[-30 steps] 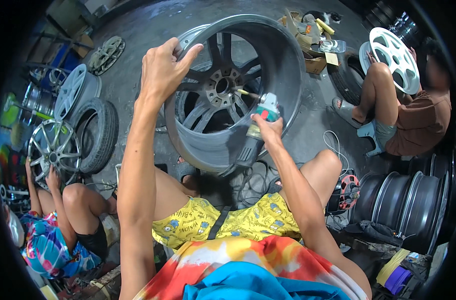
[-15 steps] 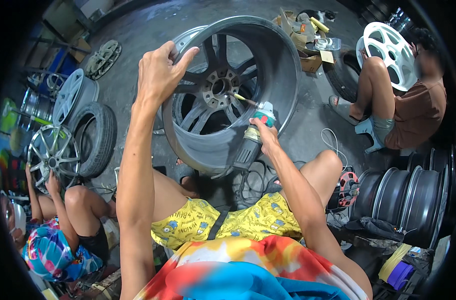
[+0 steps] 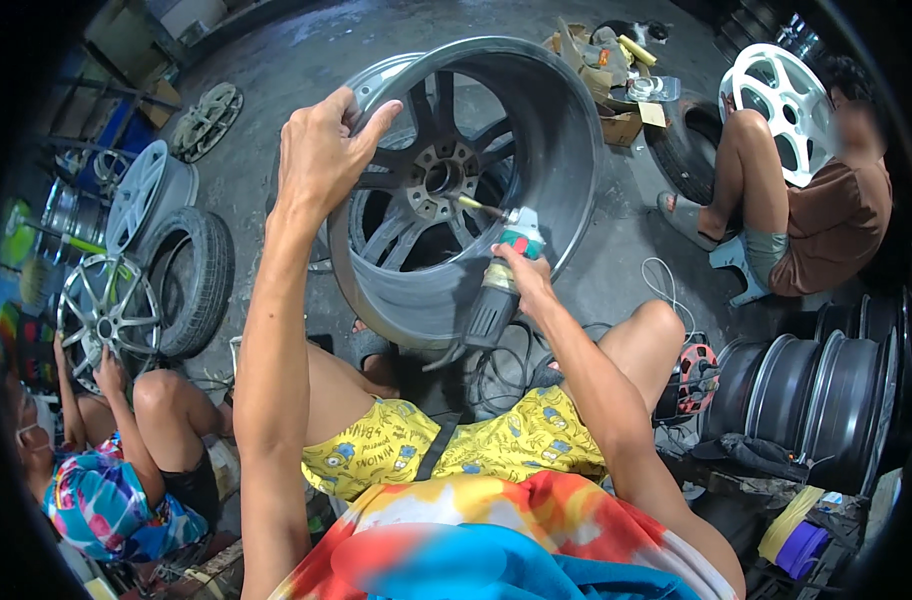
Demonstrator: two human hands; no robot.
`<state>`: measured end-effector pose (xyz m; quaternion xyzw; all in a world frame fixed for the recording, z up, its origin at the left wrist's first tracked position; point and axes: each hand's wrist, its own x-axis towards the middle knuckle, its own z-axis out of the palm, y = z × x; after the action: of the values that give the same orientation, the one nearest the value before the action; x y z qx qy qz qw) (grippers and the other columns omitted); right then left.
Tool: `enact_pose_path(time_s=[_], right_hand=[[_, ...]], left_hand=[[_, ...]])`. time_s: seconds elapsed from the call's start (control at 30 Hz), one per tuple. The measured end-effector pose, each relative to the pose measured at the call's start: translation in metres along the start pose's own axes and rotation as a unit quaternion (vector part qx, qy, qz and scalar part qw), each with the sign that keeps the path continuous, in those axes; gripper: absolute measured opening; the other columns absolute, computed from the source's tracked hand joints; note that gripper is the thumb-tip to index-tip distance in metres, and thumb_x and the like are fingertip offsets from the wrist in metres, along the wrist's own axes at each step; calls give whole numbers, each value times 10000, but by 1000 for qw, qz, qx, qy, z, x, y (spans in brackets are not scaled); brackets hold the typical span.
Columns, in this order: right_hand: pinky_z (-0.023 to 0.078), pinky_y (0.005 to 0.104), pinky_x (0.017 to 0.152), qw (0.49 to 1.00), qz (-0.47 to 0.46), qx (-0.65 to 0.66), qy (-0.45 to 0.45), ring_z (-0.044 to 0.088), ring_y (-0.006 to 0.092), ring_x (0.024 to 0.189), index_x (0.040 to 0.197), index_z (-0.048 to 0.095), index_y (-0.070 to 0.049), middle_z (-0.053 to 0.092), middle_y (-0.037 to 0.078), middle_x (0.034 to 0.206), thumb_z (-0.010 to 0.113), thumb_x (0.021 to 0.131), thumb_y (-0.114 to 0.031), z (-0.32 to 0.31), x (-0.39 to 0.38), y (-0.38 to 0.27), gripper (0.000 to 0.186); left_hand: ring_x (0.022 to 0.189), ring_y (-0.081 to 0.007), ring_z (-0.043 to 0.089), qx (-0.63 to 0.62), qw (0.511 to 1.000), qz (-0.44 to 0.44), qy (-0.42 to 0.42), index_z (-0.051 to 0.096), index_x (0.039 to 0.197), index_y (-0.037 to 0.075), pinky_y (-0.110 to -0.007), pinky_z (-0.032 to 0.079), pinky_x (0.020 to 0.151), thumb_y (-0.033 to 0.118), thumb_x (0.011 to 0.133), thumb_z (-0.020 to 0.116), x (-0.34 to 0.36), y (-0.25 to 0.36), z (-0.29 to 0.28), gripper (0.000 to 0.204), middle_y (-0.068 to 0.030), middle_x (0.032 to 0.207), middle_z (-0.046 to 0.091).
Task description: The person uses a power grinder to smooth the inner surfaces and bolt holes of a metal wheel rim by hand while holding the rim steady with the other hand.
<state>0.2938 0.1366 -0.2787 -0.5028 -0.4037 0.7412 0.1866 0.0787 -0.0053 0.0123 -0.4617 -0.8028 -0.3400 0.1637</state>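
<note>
A large dark alloy wheel (image 3: 566, 130) is tilted toward me between my legs. My left hand (image 3: 326, 150) is closed on its upper-left lip, thumb over the edge. My right hand (image 3: 524, 268) grips a green and grey power grinder (image 3: 492, 308) inside the lower part of the barrel. From the grinder's metal head a slim attachment (image 3: 468, 200) with a pale yellow part points at the hub (image 3: 425, 178), near its bolt holes; whether the tip touches is unclear. A second rim (image 3: 371, 75) shows behind the wheel, and a dark cord trails below the tool.
A co-worker (image 3: 831, 220) at right holds a white wheel (image 3: 811, 150); another (image 3: 126, 500) at lower left handles a spoked wheel (image 3: 76, 305). Tyres (image 3: 206, 285), stacked rims (image 3: 761, 400), cardboard boxes (image 3: 621, 125) and a cord reel (image 3: 694, 382) surround me on the dark floor.
The wheel, tool and both hands sit slightly lower in the picture, and the right hand slightly further left. The co-worker at lower left has shifted a little. Both my grips are the same.
</note>
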Motion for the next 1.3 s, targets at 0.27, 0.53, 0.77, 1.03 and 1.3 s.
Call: enact_pose_path(time_s=[0.27, 0.53, 0.77, 1.03, 1.3], right_hand=[[587, 378, 640, 998, -34, -7, 55, 686, 217, 692, 1066, 630, -44, 685, 90, 880, 857, 772, -220, 5, -1, 6, 411], [566, 364, 749, 998, -37, -47, 24, 681, 199, 841, 1119, 649, -17, 696, 83, 962, 881, 724, -272, 11, -17, -5, 524], [560, 407, 867, 949, -163, -213, 163, 678, 263, 1000, 1307, 485, 91, 649, 195, 1176, 913, 654, -345, 9, -9, -33, 894], [564, 384, 844, 998, -36, -44, -39, 685, 237, 927, 1233, 577, 39, 684, 138, 1062, 908, 664, -306, 3, -32, -31, 743], [606, 380, 622, 999, -42, 9, -25, 707, 232, 681, 1126, 574, -47, 661, 82, 906, 837, 781, -171, -26, -42, -48, 451]], left_hand=[[519, -169, 409, 4, 1000, -1, 3, 563, 687, -19, -360, 384, 512, 450, 905, 791, -1, -4, 0, 565, -83, 539, 454], [520, -171, 402, 6, 1000, 0, 2, 564, 692, -17, -356, 381, 515, 450, 905, 791, -3, -3, -1, 562, -78, 537, 444], [517, -186, 405, 18, 1000, 1, 1, 563, 696, -16, -364, 379, 520, 451, 899, 796, -2, -1, 0, 560, -91, 545, 449], [535, -137, 402, -10, 1000, -22, -10, 569, 698, -12, -340, 362, 513, 436, 918, 783, 1, 1, -1, 544, -50, 549, 462], [490, -186, 488, -86, 996, -25, -14, 608, 692, -17, -353, 424, 524, 383, 933, 758, 3, -3, -6, 491, -100, 541, 529]])
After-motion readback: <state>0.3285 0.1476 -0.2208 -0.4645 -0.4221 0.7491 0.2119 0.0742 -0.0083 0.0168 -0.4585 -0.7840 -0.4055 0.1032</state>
